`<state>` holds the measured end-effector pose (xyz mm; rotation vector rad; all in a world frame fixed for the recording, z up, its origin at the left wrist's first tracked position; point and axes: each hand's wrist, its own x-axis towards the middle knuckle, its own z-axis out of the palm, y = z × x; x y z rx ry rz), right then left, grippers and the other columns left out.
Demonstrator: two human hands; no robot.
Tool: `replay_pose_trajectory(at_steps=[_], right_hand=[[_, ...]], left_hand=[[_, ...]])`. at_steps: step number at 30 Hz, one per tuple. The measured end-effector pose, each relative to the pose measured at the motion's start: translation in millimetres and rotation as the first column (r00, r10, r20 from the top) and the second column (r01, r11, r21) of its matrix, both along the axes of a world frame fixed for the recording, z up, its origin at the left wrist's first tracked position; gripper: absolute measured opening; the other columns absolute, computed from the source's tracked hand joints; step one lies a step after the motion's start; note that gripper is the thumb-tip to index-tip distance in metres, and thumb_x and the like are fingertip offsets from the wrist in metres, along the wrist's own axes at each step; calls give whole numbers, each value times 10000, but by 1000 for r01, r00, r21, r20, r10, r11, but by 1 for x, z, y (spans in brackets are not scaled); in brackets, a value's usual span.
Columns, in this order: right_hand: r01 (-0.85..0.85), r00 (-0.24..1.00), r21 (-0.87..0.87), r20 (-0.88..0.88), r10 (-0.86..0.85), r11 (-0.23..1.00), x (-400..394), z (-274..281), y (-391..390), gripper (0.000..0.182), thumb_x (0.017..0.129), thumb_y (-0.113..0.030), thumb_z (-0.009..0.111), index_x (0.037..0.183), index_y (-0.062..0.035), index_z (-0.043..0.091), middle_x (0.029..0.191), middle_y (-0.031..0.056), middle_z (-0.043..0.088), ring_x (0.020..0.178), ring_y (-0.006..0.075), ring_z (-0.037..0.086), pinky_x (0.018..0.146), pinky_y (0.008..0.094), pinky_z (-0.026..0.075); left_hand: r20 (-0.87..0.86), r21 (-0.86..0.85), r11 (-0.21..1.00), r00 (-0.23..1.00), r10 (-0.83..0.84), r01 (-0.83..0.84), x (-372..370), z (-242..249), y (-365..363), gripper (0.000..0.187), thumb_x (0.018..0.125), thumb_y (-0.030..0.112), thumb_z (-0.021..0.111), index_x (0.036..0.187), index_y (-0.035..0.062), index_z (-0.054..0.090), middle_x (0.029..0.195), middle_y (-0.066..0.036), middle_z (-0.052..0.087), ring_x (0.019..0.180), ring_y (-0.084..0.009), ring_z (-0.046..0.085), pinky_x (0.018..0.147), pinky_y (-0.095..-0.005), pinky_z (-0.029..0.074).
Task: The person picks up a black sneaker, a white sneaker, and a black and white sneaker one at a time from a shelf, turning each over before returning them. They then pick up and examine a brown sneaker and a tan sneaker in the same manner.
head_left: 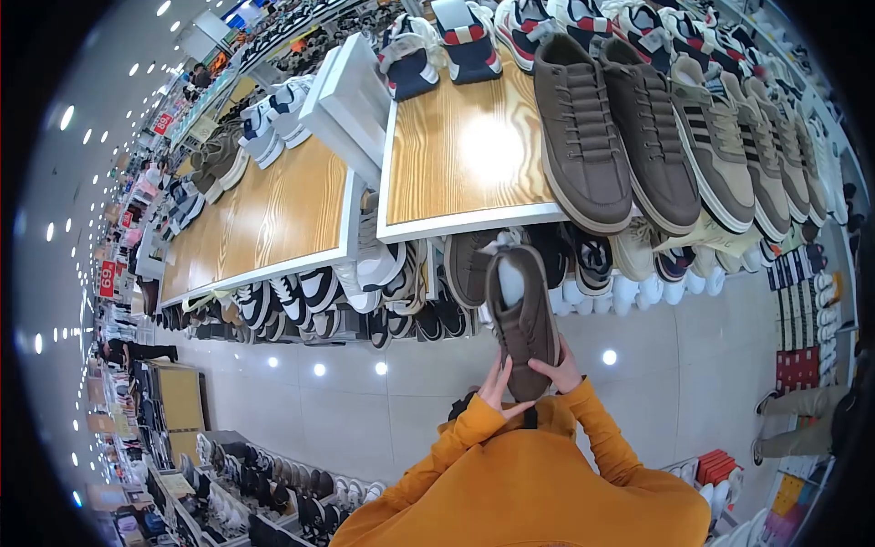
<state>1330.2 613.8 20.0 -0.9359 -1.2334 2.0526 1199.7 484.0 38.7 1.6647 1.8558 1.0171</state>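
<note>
A dark brown lace-up shoe (526, 328) is held in front of my chest, toe toward me, with white stuffing showing in its opening. My left hand (497, 385) grips the toe end from the left side. On the opposite side, my right hand (558, 366) closes around it, thumb lying on the upper. Beyond the shoe stands a wooden display shelf (447, 150) with a white edge. A pair of similar brown shoes (583, 137) rests on this shelf, overhanging its front edge.
Beige sneakers with dark stripes (715, 146) line the shelf's right part. Below are more shoes (592, 260). Another wooden shelf (273, 210) is to the left. A person's legs (802, 424) appear at the right on the tiled floor (629, 401).
</note>
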Motion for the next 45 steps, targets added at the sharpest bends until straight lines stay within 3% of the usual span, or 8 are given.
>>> replay_pose_trajectory(at_steps=[13,18,22,24,27,30,44,45], right_hand=[[318,937,-22,-143,-318,948,-50,-33,101,577,718,-144,718,1196,-2,428,1106,104,532,982,171,519,840,282,431],[276,949,-3,-160,-273,961,-62,-39,120,593,722,-164,718,1211,-10,419,1105,102,529,981,173,517,826,276,435],[257,962,34,-103,-253,966,-65,-41,121,597,724,-175,718,1216,-20,418,1100,102,528,1010,176,505,841,283,437],[245,964,-18,-106,-246,969,-58,-43,117,590,725,-178,717,1212,-22,423,1099,103,528,1025,178,499,851,287,437],[208,970,-70,-114,-215,976,-49,-48,112,618,708,-182,736,1205,0,417,1116,116,526,1003,180,517,853,288,442],[180,973,-102,-128,-192,978,-43,-42,113,650,701,-188,743,1219,2,400,1137,122,517,1005,182,519,855,290,442],[-34,998,-142,-56,26,989,-137,-21,163,891,670,-379,744,1338,-31,268,1204,141,469,1058,205,496,847,322,443],[-39,998,-96,40,43,995,-140,-7,164,894,669,-396,740,1335,-20,276,1204,138,467,1060,199,491,844,328,437]], left_hand=[[319,221,749,772,551,-625,-79,-56,109,763,744,213,693,1337,21,253,1323,-235,312,1218,-327,335,996,-369,295],[632,-394,653,326,704,-647,-119,-93,132,670,754,191,679,1301,27,329,1307,-161,348,1178,-243,387,966,-287,327],[-230,-333,867,924,306,-370,-165,-148,110,618,766,161,645,1311,154,355,1269,-122,398,1147,-223,429,924,-265,372],[81,-319,866,900,429,-385,-174,-173,111,571,776,162,631,1292,172,386,1246,-108,423,1118,-219,455,883,-276,408],[848,-260,894,358,392,-364,-187,-215,122,506,790,163,610,1262,199,431,1212,-87,461,1075,-212,495,821,-291,461],[842,-386,863,-507,185,-325,-180,-173,150,431,785,229,649,1186,166,501,1166,-75,498,1024,-210,530,759,-312,500],[851,-282,697,163,499,-659,-182,-259,136,711,700,482,682,1278,285,318,1233,-93,424,1023,-286,510,844,-405,460],[920,-381,724,-160,357,-575,-180,-231,140,712,698,496,677,1276,283,319,1235,-95,424,1027,-302,509,859,-398,451]])
